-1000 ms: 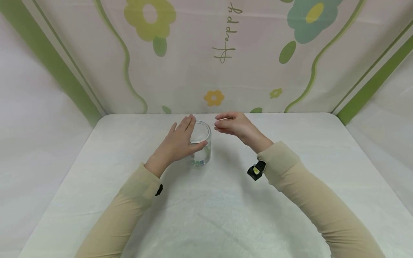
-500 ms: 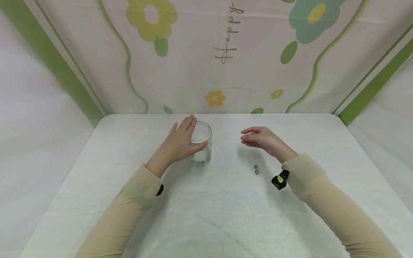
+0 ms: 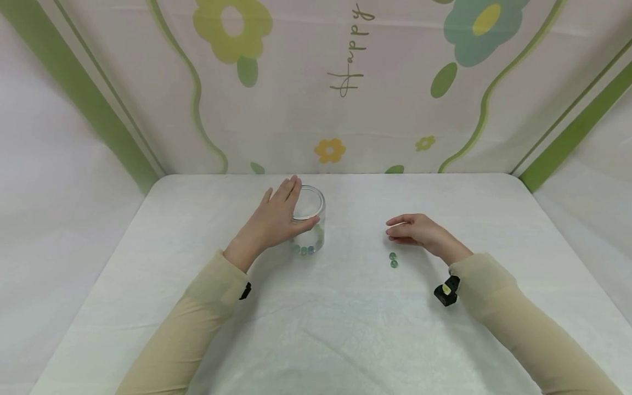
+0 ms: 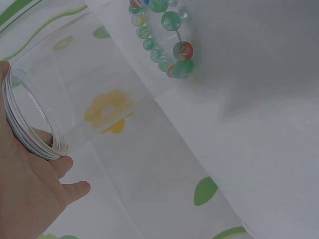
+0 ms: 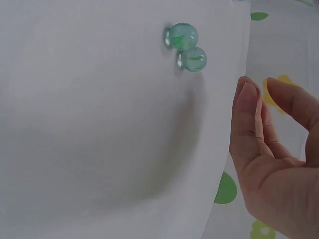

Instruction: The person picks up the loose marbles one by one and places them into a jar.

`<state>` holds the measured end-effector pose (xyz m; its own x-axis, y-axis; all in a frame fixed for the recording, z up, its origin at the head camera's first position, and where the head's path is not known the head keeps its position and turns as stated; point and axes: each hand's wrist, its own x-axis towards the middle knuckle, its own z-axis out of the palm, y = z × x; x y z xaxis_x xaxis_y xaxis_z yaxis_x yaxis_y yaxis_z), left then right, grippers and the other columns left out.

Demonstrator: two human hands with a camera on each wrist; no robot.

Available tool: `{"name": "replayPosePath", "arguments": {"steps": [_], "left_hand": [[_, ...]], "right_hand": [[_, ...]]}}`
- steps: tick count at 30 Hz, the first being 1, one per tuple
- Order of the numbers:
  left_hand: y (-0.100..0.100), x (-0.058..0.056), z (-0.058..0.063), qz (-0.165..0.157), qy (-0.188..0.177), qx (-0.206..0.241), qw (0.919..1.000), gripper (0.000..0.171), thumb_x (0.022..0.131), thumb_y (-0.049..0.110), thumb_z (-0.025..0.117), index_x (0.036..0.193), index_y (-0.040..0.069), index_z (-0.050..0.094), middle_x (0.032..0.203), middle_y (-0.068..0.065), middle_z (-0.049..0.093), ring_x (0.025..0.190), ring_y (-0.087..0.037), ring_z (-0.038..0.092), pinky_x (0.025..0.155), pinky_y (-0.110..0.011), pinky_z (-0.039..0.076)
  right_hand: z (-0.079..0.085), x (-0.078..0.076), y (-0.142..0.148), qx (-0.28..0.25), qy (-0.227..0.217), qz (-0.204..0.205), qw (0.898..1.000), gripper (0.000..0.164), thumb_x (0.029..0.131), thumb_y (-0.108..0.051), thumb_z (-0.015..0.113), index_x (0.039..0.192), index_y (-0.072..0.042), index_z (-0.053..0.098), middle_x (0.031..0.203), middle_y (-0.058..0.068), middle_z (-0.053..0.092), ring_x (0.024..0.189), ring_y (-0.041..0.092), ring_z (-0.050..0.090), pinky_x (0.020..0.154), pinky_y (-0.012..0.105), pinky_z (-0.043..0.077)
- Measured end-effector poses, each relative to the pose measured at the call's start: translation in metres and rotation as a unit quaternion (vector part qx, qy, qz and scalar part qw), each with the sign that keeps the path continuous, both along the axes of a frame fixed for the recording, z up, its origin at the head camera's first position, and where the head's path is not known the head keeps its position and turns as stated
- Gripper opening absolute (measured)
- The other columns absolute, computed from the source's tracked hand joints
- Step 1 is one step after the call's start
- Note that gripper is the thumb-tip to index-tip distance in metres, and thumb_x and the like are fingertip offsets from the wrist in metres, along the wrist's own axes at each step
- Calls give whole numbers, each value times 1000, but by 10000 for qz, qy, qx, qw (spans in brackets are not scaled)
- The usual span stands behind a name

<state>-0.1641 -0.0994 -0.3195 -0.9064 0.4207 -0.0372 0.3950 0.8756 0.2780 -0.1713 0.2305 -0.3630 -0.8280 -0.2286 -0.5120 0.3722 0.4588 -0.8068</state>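
A clear glass jar (image 3: 316, 230) stands upright near the back edge of the table, several coloured glass marbles (image 4: 171, 21) lying on its bottom. My left hand (image 3: 269, 222) holds the jar at its rim, thumb on the near side and fingers on the far side. To the right, two clear marbles with green swirls (image 5: 183, 37) rest against each other on the white tabletop. Just behind them hovers my right hand (image 3: 419, 233), its fingers loosely bent. Nothing shows between its thumb and fingertips in the right wrist view.
The table (image 3: 345, 329) has a white cover with faint creases. Behind it rises a floral backdrop (image 3: 296, 109) with printed letters, and white sheets (image 3: 59, 181) hang at both sides. Each wrist wears a small black camera (image 3: 446, 291).
My right hand has moved from beside the jar's mouth to the right and toward me, down near the two marbles, which its forearm hid before. The left hand stays on the jar.
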Motion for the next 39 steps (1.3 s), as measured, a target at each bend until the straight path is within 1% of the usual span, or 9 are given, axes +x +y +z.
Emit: {"name": "replayPosePath", "arguments": {"steps": [5, 8, 13, 18, 21, 26, 31, 35, 39], "left_hand": [[0, 0, 0, -17, -5, 17, 10000, 93, 92, 62, 43, 153, 1, 9, 162, -13, 7, 151, -27, 10, 121, -53, 10], [0, 0, 0, -21, 26, 26, 10000, 93, 92, 62, 43, 153, 1, 9, 162, -13, 8, 151, -28, 10, 121, -53, 10], [0, -1, -1, -22, 23, 39, 10000, 92, 92, 62, 43, 153, 1, 10, 162, -12, 8, 151, -27, 11, 121, -53, 11], [0, -2, -1, -18, 16, 19, 10000, 92, 92, 62, 43, 153, 1, 9, 162, -12, 7, 151, -27, 11, 121, -53, 11], [0, -1, -1, -18, 21, 19, 10000, 92, 92, 62, 43, 153, 1, 10, 162, -12, 8, 151, -27, 11, 121, -53, 11], [0, -1, -1, -19, 29, 15, 10000, 92, 92, 61, 43, 153, 0, 10, 162, -13, 8, 151, -27, 11, 121, -54, 11], [0, 0, 0, -27, 44, 30, 10000, 92, 92, 61, 44, 153, 0, 10, 162, -13, 9, 150, -28, 11, 121, -54, 12], [0, 0, 0, -26, 24, 36, 10000, 92, 92, 61, 44, 153, 0, 10, 162, -13, 9, 150, -28, 12, 121, -54, 11], [0, -1, -1, -16, 9, 44, 10000, 91, 93, 61, 43, 153, 0, 10, 162, -13, 9, 150, -27, 12, 121, -53, 11]], "right_hand": [[-6, 5, 5, 130, -70, 39, 9999, 54, 92, -22, 63, 136, 3, 45, 106, -3, 66, 87, -2, 64, 86, 20, 53], [-9, 8, 9, 161, -73, 88, 9998, 54, 92, -23, 63, 136, 3, 46, 106, -4, 66, 88, -1, 63, 84, 19, 53], [-13, 12, 14, 152, -87, 244, 9995, 52, 93, -22, 61, 135, 4, 46, 109, -2, 65, 89, -1, 63, 84, 19, 53], [-16, 14, 16, 78, -144, 333, 9993, 51, 93, -20, 62, 134, 6, 47, 101, -5, 68, 87, -1, 64, 83, 19, 54], [-17, 15, 16, 112, -165, 346, 9992, 52, 92, -20, 64, 133, 6, 47, 97, -8, 69, 86, -1, 64, 82, 19, 54], [-19, 14, 15, 234, -130, 412, 9988, 52, 91, -21, 65, 132, 5, 48, 98, -8, 69, 86, -1, 64, 82, 19, 54], [-20, 14, 14, 324, -92, 451, 9984, 50, 90, -20, 66, 131, 4, 50, 95, -9, 68, 83, 0, 63, 78, 20, 53], [-20, 14, 13, 383, -49, 540, 9978, 48, 90, -17, 66, 129, 6, 51, 91, -10, 69, 81, 1, 63, 75, 20, 52], [-19, 13, 10, 438, -20, 544, 9976, 46, 89, -13, 66, 127, 7, 51, 86, -11, 70, 79, 0, 64, 73, 19, 52]]}}
